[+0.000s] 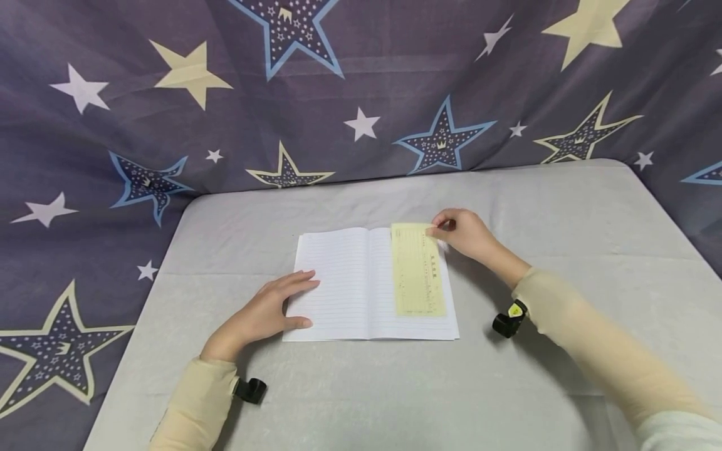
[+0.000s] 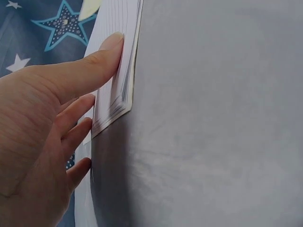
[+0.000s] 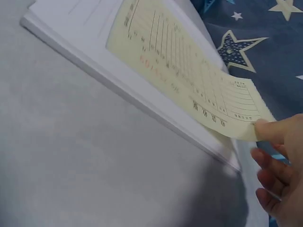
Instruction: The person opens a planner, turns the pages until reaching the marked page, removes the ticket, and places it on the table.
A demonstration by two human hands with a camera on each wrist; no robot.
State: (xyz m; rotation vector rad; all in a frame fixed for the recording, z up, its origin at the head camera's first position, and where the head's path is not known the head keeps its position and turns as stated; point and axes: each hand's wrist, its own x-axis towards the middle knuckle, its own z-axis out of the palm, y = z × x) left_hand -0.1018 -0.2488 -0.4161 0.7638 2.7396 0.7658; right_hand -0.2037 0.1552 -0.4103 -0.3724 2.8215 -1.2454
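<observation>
An open lined notebook (image 1: 335, 288) lies on the grey cloth, both pages showing. Over its right page is a yellow printed paper slip (image 1: 414, 275) with rows of lines and small print. My right hand (image 1: 465, 235) pinches the slip's upper right corner between thumb and finger. In the right wrist view that end of the slip (image 3: 227, 101) curves up off the page. At the notebook's left edge rests my left hand (image 1: 271, 307), fingers spread and extended. The left wrist view shows its thumb over the lined page (image 2: 116, 94).
A grey cloth (image 1: 366, 388) covers the table around the notebook. Behind and beside it hangs a dark curtain (image 1: 316, 113) printed with stars. Each wrist carries a small black camera, one near the left sleeve (image 1: 194, 401) and one by the right sleeve (image 1: 592, 338).
</observation>
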